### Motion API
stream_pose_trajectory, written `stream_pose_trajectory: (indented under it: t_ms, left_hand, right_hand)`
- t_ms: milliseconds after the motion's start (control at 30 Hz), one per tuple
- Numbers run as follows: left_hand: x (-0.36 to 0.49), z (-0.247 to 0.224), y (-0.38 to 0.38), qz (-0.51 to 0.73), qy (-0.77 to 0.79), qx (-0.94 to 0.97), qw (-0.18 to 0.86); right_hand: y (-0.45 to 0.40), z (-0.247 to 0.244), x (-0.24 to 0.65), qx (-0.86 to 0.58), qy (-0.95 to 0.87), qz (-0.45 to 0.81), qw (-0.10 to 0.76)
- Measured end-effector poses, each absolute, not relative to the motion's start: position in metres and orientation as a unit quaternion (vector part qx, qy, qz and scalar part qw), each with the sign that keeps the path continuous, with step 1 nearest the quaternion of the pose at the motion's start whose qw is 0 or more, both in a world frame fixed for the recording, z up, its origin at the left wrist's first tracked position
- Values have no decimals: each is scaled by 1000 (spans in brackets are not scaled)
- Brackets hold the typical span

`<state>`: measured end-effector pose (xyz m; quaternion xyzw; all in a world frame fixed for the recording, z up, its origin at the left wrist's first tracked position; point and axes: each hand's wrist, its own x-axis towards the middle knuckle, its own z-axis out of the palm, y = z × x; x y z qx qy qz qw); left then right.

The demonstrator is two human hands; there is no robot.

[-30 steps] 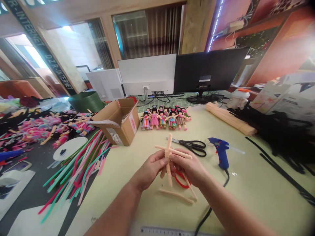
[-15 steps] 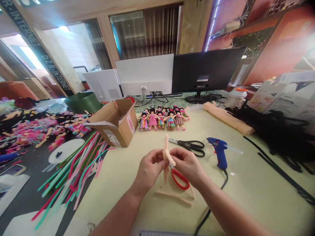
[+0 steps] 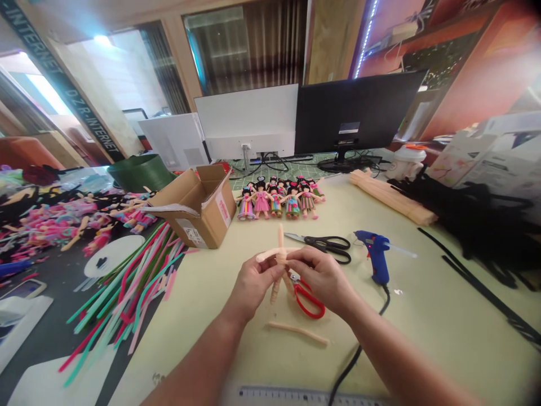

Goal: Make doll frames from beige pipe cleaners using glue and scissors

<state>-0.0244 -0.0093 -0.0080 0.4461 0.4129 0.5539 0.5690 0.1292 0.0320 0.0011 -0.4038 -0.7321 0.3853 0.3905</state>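
A beige pipe-cleaner figure [image 3: 280,237] is held above the table, with one piece standing up, arms out to both sides and twisted legs hanging below. My left hand [image 3: 252,286] is closed on its left side, thumb and fingers pinching near the middle. From the other side my right hand [image 3: 323,277] pinches the same middle part, and its fingers cover much of the right arm. Red-handled scissors [image 3: 311,304] lie just under my right hand, blades partly hidden. Nearer me lies a loose beige pipe cleaner [image 3: 298,334].
Black-handled scissors [image 3: 332,246] and a blue glue gun [image 3: 377,256] lie to the right. Several finished dolls [image 3: 276,202] stand behind, beside an open cardboard box [image 3: 203,217]. Coloured pipe cleaners [image 3: 127,293] lie left, beige ones [image 3: 391,197] back right. A ruler [image 3: 291,396] lies in front.
The figure has turned in my hands, so its arms now spread sideways and its legs show below. Both hands keep their hold. The camera view has shifted slightly.
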Motion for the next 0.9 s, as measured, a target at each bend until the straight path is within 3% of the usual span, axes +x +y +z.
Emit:
stream_pose_trajectory:
  t_ms: [900]
  left_hand:
    - [-26,-19,-5,559,374,380,636]
  right_hand:
    - [29,-9,129,-425,-735,295,437]
